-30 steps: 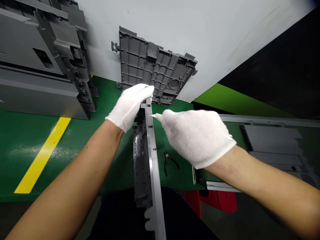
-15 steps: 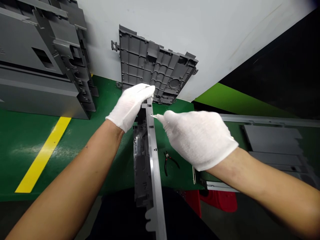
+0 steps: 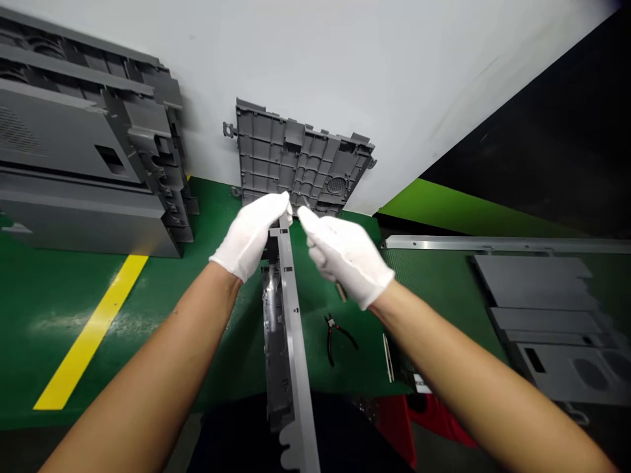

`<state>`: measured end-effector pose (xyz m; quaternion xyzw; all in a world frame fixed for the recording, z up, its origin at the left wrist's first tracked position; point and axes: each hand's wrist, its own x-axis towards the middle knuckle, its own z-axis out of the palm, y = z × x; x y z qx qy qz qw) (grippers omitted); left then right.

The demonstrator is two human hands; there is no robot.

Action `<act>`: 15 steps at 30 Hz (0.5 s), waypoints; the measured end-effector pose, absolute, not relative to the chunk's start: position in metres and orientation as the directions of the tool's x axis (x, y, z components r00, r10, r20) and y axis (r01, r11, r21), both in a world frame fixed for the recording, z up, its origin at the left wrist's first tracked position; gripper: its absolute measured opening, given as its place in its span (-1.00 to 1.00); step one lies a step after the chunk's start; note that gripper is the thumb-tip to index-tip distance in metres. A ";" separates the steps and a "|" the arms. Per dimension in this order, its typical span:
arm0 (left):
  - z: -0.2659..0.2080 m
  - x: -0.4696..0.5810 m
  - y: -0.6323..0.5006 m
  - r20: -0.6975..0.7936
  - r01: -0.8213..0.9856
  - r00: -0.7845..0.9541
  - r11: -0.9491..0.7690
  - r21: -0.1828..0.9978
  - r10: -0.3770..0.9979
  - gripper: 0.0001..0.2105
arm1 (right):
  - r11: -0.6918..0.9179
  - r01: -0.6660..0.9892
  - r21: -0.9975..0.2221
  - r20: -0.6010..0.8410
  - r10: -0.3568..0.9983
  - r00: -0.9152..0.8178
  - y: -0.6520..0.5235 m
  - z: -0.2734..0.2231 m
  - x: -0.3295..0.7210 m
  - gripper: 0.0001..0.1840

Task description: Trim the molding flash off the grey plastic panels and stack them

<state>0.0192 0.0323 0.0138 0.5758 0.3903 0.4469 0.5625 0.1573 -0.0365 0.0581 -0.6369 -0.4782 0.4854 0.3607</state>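
Note:
My left hand [image 3: 254,233], in a white glove, is closed around the far upper end of a grey plastic panel [image 3: 297,341]. The panel stands on its edge, its narrow side facing up and its near end by my lap. My right hand [image 3: 345,253], also gloved, is closed on a slim craft knife [image 3: 341,292]. The knife's handle end shows below the palm and a thin tip pokes out past the fingers; most of it is hidden. This hand is just right of the panel's far end, apart from it.
Black-handled cutters [image 3: 331,338] lie on the green table [image 3: 217,368]. A ribbed grey panel [image 3: 269,148] leans on the white wall [image 3: 345,52]. Stacked grey panels [image 3: 73,171] stand left. A conveyor [image 3: 434,289] at right carries another panel [image 3: 537,282]. A red stool [image 3: 394,427] is below.
My right hand has drawn back from the panel's top edge and turned, so the knife's tip points away from me and its handle end shows. My left hand keeps its hold; the view has tilted.

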 end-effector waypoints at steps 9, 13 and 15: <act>0.005 0.005 0.035 0.107 -0.104 0.333 -0.076 0.992 0.937 -0.65 | -0.574 -0.320 -0.754 -0.443 0.804 -0.397 -0.101 0.035 0.160 -0.50; 0.017 -0.028 0.033 0.018 0.087 0.398 -0.058 0.995 0.917 -0.69 | -0.522 -0.376 -0.766 -0.491 0.852 -0.182 -0.146 -0.001 0.192 -0.59; 0.025 -0.058 0.034 -0.079 0.251 0.424 -0.033 0.968 0.902 -0.69 | -0.521 -0.377 -0.766 -0.531 0.843 -0.085 -0.165 -0.030 0.202 -0.61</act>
